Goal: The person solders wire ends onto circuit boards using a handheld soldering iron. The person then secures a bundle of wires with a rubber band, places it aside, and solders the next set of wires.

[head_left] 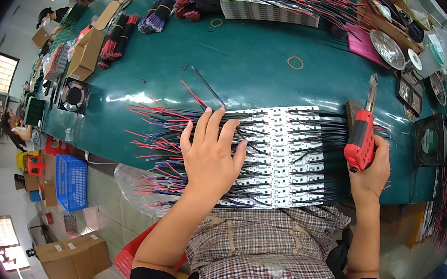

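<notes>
A panel of white circuit boards lies at the near edge of the green table, with black wires along its right side. From its left side, red and black wires fan outward. My left hand rests palm down over these wires and the boards' left edge, fingers spread, hiding part of both. In my right hand is a red and black pistol-shaped soldering iron. Its metal tip points up and away, above the right-hand wires and apart from the boards.
Wired boards are stacked at the back, near wire bundles. A small fan stands left. Rubber bands lie mid-table. A pink tray, metal dish and another fan are right. A blue crate sits beyond the left edge.
</notes>
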A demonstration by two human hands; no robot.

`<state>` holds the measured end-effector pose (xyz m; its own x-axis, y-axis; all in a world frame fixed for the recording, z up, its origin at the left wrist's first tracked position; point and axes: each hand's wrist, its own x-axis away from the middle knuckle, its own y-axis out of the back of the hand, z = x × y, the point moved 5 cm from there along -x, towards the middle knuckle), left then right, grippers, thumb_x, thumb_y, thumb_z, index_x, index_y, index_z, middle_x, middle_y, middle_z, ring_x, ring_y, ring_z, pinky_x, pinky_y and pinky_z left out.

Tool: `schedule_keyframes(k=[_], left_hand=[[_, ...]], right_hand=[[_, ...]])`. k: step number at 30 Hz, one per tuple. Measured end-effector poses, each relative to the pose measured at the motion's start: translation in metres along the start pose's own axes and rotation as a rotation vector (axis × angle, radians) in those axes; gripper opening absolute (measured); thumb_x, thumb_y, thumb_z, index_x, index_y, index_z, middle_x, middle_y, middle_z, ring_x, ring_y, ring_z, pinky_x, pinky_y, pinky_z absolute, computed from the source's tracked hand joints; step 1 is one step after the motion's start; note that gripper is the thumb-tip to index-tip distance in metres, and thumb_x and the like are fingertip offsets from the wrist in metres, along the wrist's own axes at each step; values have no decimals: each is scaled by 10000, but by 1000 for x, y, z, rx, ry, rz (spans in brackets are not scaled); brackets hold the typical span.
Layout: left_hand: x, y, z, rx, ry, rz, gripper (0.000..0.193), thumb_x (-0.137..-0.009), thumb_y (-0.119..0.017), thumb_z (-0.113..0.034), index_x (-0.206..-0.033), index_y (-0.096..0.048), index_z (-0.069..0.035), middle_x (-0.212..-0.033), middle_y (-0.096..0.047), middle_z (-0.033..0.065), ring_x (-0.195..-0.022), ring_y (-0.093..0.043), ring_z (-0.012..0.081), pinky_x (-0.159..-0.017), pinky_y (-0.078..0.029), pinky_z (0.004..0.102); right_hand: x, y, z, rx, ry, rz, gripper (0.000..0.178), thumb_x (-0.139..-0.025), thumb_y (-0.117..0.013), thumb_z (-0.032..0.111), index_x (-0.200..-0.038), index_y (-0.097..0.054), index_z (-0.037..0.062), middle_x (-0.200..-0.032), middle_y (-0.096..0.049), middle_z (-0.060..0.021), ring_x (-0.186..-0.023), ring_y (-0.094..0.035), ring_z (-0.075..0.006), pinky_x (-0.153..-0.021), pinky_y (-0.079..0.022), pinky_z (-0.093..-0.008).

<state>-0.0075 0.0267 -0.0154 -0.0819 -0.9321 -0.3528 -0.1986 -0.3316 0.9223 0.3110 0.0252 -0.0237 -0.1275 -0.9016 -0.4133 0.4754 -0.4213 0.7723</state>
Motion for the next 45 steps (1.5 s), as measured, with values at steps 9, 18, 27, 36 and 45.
schedule_keyframes(k=[9, 18, 27, 36, 45], left_hand=[[6, 24, 36, -146, 91, -57, 303, -842, -746, -351, -992, -643, -108, -1071, -570, 84, -1131, -518, 312, -1072, -336, 526], [-36, 107, 65, -170, -29, -4, 290, -769, -815, -264, -883, -637, -65, -1021, -597, 102, -1005, -582, 319, -870, -431, 459], [-159, 12, 85, -99, 43, 622, 325, -908, -710, -379, -983, -664, -67, -937, -734, 159, -926, -705, 386, -784, -548, 492], [-157, -50, 126, 152, 88, 676, 259, -764, -823, -268, -915, -690, -105, -874, -728, 86, -873, -711, 297, -749, -546, 435], [-175, -59, 125, 155, -71, 738, 216, -712, -711, -29, -921, -706, -82, -950, -731, 92, -923, -707, 289, -779, -554, 410]], right_hand=[[-2, 0, 4, -5, 40, -29, 540, -707, -803, -19, -1180, -548, 34, -1034, -610, -133, -915, -624, -349, -824, -506, -390], [-2, -1, 3, 12, 7, -17, 544, -701, -785, -31, -1187, -551, 36, -1046, -624, -147, -921, -633, -358, -841, -509, -398], [0, -3, 5, 12, -14, 1, 529, -689, -777, -25, -1157, -538, 40, -1022, -604, -149, -905, -603, -375, -822, -490, -411], [1, -2, 4, 24, -20, -15, 467, -699, -751, 6, -1117, -544, 29, -991, -578, -146, -904, -584, -371, -815, -480, -395], [-1, -5, 6, 33, -4, 16, 472, -702, -753, 11, -1114, -524, 19, -967, -552, -146, -870, -565, -369, -794, -469, -397]])
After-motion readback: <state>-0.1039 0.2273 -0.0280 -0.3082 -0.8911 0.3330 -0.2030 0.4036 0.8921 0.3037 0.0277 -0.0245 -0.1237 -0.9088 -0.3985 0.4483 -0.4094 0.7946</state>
